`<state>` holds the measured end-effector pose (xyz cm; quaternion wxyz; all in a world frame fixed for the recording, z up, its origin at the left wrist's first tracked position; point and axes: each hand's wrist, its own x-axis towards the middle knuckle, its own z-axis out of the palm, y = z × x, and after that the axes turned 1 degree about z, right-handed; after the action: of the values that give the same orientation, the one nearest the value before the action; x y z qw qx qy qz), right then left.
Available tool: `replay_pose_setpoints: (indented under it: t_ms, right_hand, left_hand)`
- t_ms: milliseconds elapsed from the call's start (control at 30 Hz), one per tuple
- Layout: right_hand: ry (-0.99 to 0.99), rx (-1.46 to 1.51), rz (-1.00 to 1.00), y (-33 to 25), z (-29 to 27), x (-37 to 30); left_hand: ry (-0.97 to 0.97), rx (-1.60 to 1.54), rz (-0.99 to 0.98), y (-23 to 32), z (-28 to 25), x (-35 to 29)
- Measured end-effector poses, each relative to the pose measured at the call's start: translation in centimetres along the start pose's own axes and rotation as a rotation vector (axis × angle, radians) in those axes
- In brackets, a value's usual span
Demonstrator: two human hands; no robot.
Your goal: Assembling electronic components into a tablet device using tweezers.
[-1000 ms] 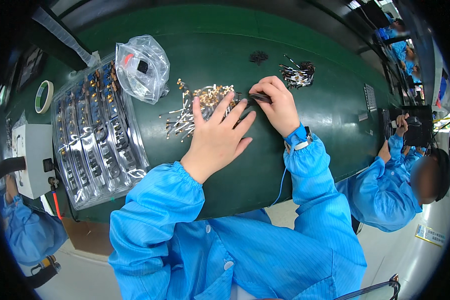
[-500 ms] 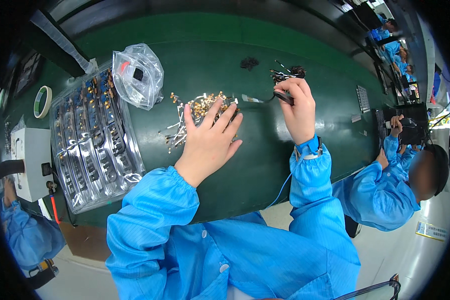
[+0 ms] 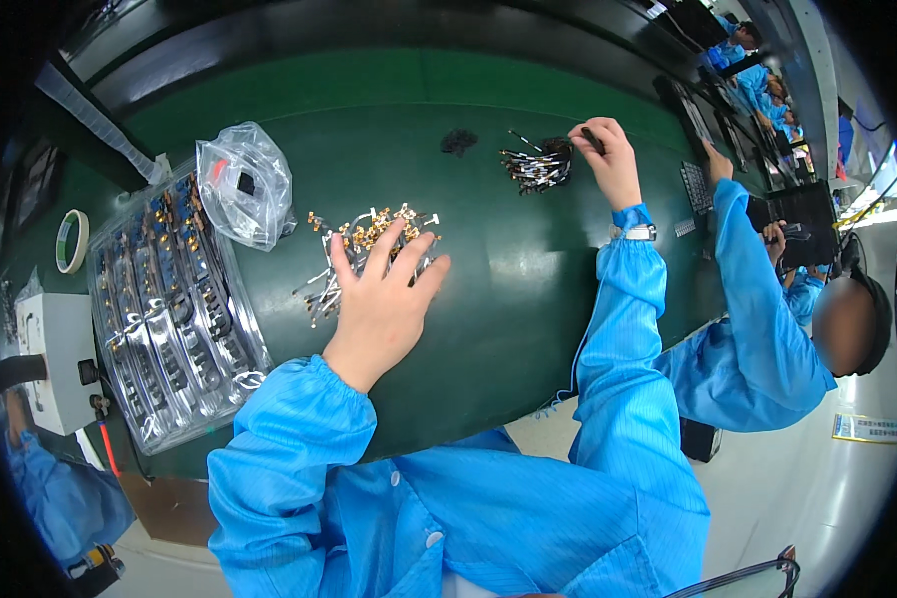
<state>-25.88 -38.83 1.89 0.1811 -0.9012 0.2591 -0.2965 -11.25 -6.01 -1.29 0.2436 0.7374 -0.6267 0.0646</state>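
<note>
Left hand (image 3: 381,311) spread over gold parts (image 3: 363,239), left; right hand (image 3: 613,164) pinches black item (image 3: 593,141) beside strips (image 3: 536,169), far right.

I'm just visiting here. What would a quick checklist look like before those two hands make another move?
1. Left hand at the gold-tipped pile: ok, fingers spread over its near side.
2. Black tool gripped: ok, pinched in the right hand.
3. Anything at the tool's tip: cannot tell, too small to see.
4. Black-and-silver pile separate from the gold-tipped one: ok, they lie apart.
5. Tray uncovered: not ok, the plastic bag overlaps its far right corner.
</note>
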Motion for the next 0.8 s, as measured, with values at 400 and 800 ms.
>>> replay_pose_setpoints:
  t_ms: [400,800]
  right_hand:
    - [0.073,-0.139,0.04,-3.2,0.3,0.1]
    - [-0.418,0.136,-0.116,-14.2,7.8,-2.8]
  left_hand:
    - [0.075,-0.014,-0.04,-0.2,-0.4,0.3]
    - [0.14,0.053,-0.071,-0.2,-0.8,0.4]
